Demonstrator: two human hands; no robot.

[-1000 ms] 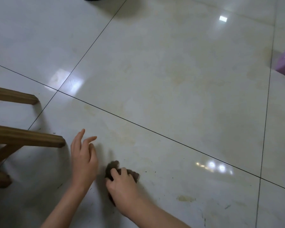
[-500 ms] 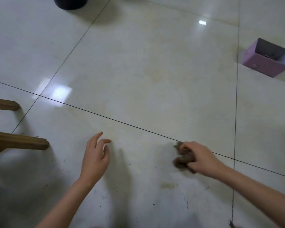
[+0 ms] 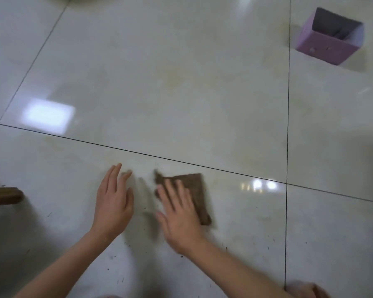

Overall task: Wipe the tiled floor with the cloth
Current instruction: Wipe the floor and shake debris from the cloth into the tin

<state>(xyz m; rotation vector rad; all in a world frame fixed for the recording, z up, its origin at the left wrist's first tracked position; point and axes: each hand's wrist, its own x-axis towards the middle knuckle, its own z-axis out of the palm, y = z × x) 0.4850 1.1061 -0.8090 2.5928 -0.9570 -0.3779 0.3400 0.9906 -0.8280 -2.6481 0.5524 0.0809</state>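
right hand flat, fingers straight on brown cloth; left hand open beside

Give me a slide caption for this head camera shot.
Right hand presses a flat brown cloth on the tiled floor; left hand spread open beside it, pink box beyond.

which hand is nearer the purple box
Right. The right hand presses the cloth, below-left of the purple box; the left hand is further left of it.
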